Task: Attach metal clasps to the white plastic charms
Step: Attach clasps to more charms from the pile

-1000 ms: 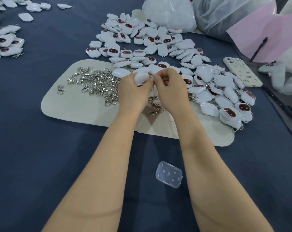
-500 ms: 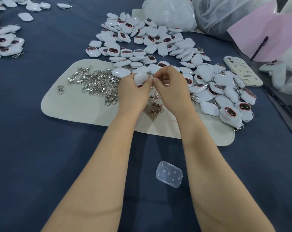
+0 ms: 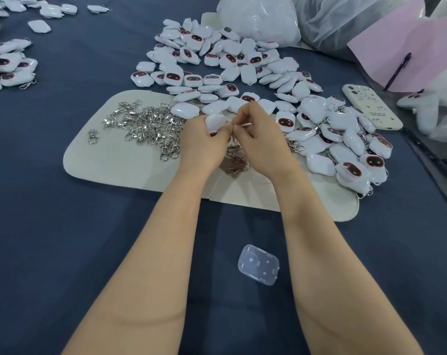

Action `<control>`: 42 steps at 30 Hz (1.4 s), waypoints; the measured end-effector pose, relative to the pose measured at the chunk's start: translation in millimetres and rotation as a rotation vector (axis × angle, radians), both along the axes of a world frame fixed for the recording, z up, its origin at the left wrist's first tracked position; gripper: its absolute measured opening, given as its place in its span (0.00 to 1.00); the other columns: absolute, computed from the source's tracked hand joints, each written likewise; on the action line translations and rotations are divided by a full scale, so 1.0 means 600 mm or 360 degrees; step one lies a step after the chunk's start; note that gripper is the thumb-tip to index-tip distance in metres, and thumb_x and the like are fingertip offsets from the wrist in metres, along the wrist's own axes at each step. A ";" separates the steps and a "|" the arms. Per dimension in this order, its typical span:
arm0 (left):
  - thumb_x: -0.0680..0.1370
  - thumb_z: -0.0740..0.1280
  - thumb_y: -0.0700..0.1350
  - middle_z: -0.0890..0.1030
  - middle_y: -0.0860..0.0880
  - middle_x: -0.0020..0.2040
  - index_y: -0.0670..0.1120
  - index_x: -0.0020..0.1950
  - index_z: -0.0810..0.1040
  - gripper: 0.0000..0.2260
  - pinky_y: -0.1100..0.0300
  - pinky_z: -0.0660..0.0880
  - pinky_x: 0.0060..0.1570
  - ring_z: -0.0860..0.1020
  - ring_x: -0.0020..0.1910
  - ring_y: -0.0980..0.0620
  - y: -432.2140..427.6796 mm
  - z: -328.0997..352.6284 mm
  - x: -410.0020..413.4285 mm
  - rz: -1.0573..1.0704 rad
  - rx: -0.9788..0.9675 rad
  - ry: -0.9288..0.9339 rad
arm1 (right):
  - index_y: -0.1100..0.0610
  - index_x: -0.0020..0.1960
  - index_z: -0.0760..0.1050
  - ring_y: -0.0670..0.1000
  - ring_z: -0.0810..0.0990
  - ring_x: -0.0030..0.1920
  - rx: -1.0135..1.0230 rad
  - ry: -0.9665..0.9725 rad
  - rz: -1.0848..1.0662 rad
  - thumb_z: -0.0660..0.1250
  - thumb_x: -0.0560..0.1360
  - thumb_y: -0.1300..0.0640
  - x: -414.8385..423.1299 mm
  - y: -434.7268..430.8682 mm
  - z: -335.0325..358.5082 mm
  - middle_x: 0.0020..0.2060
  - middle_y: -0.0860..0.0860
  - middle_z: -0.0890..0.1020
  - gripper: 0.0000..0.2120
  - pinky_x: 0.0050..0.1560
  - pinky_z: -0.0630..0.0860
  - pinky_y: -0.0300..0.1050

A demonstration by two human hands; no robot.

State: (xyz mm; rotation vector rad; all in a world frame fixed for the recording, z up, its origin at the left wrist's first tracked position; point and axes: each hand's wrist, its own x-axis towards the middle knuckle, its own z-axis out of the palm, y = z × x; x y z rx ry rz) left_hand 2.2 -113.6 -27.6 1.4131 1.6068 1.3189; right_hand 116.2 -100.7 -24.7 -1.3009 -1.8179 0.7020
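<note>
- Blue cloth covers your worktop [image 3: 63, 239]; a cream mat [image 3: 109, 165] lies on it.
- Your left hand [image 3: 201, 146] curls its fingers round a white charm [image 3: 214, 121]; your right hand [image 3: 262, 144] fingers pinch a clasp [image 3: 233, 125].

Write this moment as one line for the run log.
left hand: holds white charm | right hand: pinches metal clasp at charm | step: attaching

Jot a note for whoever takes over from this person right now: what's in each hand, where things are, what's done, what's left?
Left hand grips a charm. Right hand pinches a clasp against its edge; whether it is joined cannot be seen.
Loose clasps lie on the mat, left of the hands; bare charms are piled beyond.
Done: finished charms with clasps, heaped at right.
Left: finish this one, then the bare pile.
</note>
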 end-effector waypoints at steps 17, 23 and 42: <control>0.75 0.67 0.43 0.76 0.47 0.45 0.48 0.53 0.64 0.12 0.62 0.78 0.29 0.81 0.32 0.56 -0.007 0.009 0.012 -0.0224 -0.0195 -0.0502 | 0.45 0.39 0.65 0.46 0.72 0.35 0.0111 0.0226 -0.0336 0.60 0.76 0.64 0.000 0.002 -0.001 0.34 0.43 0.74 0.15 0.39 0.71 0.37; 0.78 0.63 0.42 0.75 0.50 0.44 0.50 0.49 0.68 0.05 0.50 0.82 0.40 0.82 0.46 0.44 -0.009 0.013 0.011 -0.0291 -0.0174 -0.0423 | 0.53 0.45 0.68 0.44 0.73 0.35 0.0110 0.0173 -0.0395 0.60 0.77 0.63 0.000 0.004 -0.005 0.35 0.43 0.74 0.06 0.37 0.69 0.31; 0.75 0.65 0.41 0.74 0.53 0.31 0.46 0.42 0.78 0.03 0.55 0.72 0.38 0.78 0.36 0.45 -0.005 0.008 0.006 -0.0196 0.0058 0.0044 | 0.55 0.47 0.70 0.47 0.75 0.41 0.0132 0.0058 -0.0353 0.60 0.78 0.64 -0.004 0.001 -0.004 0.38 0.45 0.76 0.04 0.41 0.71 0.34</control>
